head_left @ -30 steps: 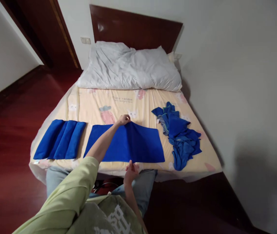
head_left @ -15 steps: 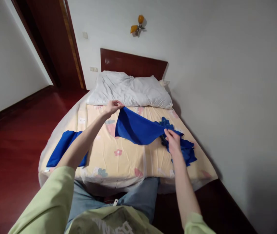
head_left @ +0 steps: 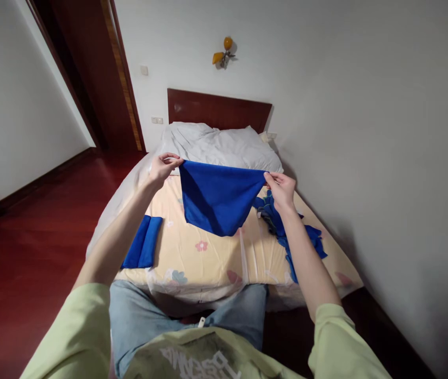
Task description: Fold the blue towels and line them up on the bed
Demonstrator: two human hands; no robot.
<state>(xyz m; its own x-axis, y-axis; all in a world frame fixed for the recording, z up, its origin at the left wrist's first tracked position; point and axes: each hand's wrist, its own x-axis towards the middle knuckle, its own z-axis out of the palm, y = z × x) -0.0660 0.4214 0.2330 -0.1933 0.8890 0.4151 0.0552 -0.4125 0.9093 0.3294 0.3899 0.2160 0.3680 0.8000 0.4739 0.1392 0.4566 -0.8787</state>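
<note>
A blue cloth (head_left: 220, 197) hangs in the air over the bed, its top edge stretched between my hands. My left hand (head_left: 164, 166) pinches the upper left corner. The upper right corner is gripped between the thumb and fingers of my right hand (head_left: 281, 187). On the bed's left side lies folded blue cloth (head_left: 151, 242), partly hidden behind my left forearm. A crumpled heap of blue cloths (head_left: 314, 239) is spread on the right side, partly covered by my right hand and forearm.
The bed (head_left: 208, 268) has a yellow patterned sheet, with white bedding (head_left: 227, 145) piled by the dark wooden headboard (head_left: 216, 108). A wall (head_left: 366, 131) runs along the right. At the left are a red floor (head_left: 50, 237) and a door (head_left: 85, 68).
Both hands have risen, and my left hand has moved left. The cloth, slanted and slack before, now hangs with a taut, nearly level top edge. The view has shifted slightly.
</note>
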